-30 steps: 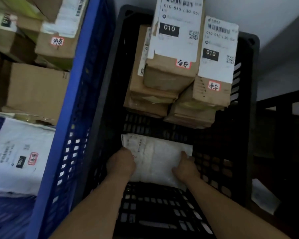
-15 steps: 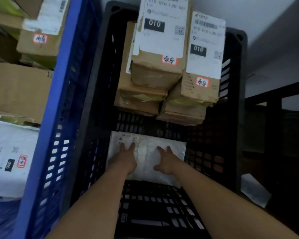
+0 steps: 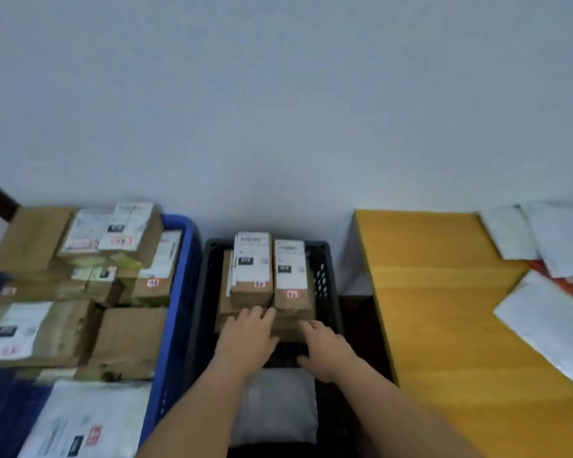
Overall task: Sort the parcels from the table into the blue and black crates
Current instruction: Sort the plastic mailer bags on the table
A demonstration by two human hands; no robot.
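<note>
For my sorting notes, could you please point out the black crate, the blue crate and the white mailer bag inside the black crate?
black crate point(image 3: 325, 279): head view, right wall.
blue crate point(image 3: 182, 292): head view, right wall.
white mailer bag point(image 3: 278, 408): head view, centre.

Both hands were over the black crate point(image 3: 330, 292), fingers loose and empty: left hand point(image 3: 248, 338) and right hand point(image 3: 323, 347). Behind them sat the stacked cardboard boxes point(image 3: 255, 276), a white mailer point(image 3: 278, 404) nearer. Blue crate point(image 3: 176, 312) left of it, yellow table point(image 3: 444, 309) right.
</note>
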